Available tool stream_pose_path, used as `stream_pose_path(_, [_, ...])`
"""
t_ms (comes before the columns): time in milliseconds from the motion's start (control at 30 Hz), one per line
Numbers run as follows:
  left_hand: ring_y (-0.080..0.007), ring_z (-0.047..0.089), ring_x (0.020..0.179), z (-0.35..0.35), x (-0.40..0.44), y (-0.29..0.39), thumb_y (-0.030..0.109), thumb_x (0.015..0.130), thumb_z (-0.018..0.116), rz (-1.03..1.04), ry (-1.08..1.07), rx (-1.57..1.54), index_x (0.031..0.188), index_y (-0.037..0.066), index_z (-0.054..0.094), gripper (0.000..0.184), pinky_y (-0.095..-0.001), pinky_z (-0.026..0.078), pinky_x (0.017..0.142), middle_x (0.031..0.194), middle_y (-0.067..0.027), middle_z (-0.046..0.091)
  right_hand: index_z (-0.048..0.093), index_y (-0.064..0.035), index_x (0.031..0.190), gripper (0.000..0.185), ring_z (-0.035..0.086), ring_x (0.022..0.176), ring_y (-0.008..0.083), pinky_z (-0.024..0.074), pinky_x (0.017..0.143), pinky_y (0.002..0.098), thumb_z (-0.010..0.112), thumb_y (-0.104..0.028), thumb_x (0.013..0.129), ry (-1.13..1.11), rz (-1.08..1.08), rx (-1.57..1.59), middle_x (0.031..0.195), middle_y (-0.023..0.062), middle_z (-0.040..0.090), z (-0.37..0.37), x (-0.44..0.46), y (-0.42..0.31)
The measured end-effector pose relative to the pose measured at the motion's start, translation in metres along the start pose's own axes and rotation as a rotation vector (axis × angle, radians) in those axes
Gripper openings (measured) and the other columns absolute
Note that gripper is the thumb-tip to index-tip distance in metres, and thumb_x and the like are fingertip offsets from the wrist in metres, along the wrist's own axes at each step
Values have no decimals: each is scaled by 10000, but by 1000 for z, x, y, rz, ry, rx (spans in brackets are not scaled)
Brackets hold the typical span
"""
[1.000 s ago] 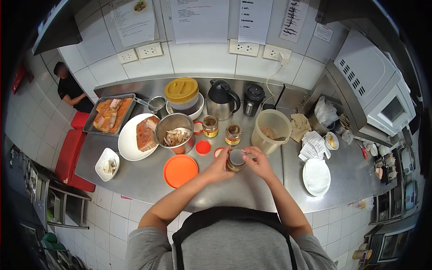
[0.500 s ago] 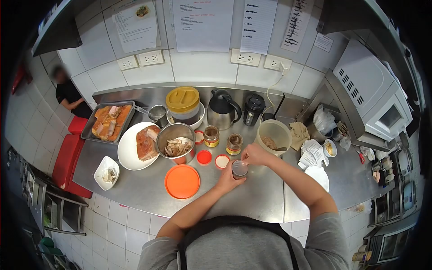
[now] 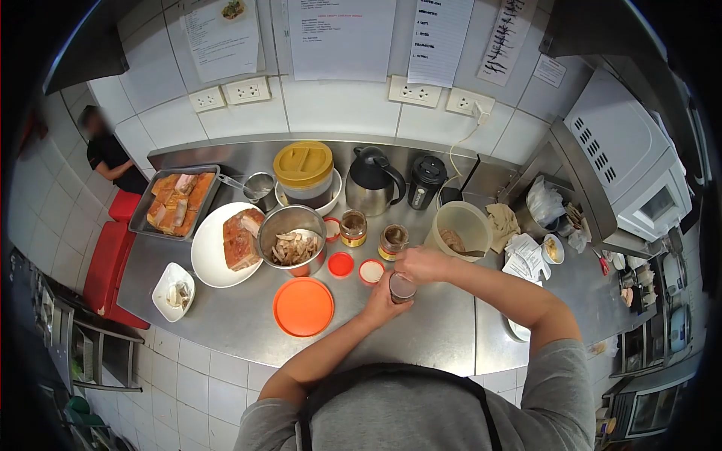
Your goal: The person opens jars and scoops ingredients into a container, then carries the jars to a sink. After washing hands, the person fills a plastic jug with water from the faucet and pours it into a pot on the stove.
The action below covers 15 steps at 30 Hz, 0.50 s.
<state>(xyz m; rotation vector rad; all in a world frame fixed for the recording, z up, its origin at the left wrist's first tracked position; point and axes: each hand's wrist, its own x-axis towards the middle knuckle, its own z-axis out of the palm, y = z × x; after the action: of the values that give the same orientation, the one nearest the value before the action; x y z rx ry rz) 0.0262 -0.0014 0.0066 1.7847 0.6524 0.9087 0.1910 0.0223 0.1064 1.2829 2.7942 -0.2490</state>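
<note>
My left hand (image 3: 382, 304) is wrapped around a small glass jar (image 3: 403, 295) near the front of the steel counter. Across the jar's mouth lies a pale, shiny seal (image 3: 402, 283). The closed fingertips of my right hand (image 3: 421, 265) pinch at the far edge of that seal. Just beyond my hands stand two open jars of brown spread, one (image 3: 393, 239) close to my right fingers and the other (image 3: 353, 228) further left. A red lid (image 3: 341, 264) and a lid with a white inside (image 3: 371, 271) lie left of the held jar.
Left are an orange lid (image 3: 303, 307), a metal pot of cut pieces (image 3: 268, 239), a white plate (image 3: 205, 259) with meat, and a meat tray (image 3: 213, 200). A cream tub (image 3: 481, 225) stands right of my hands. A person (image 3: 113, 158) sits at far left.
My right hand has shifted slightly left and lower over the jar's rim, its forearm swinging outward. My left hand keeps its hold on the jar. The view has tilted a little.
</note>
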Motion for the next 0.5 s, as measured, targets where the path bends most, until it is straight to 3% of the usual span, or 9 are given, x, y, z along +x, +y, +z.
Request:
stream_pose_path(233, [-286,545,1070,-1,0,-1,180,652,803,-10,-12,-4,1244,-2,345,770,-373,441,904,1126,-184,534,593,-28,833,153,620,802,300,508,675,413,568,-176,806,30,4,-7,868,121,586,1,-6,-4])
stream_pose_path(367, [-290,541,1076,3,0,-2,187,645,805,6,7,88,1262,-12,333,802,-381,437,914,1133,-183,530,599,-33,848,141,627,815,296,515,692,409,559,-161,805,159,184,188,872,112,585,10,-12,-11])
stream_pose_path(500, [-296,539,1081,2,-2,-4,193,640,808,-10,3,90,1268,-20,330,818,-384,435,919,1136,-186,528,617,-40,883,158,634,864,315,518,732,420,560,-149,784,-3,72,22,943,109,619,6,-6,-10])
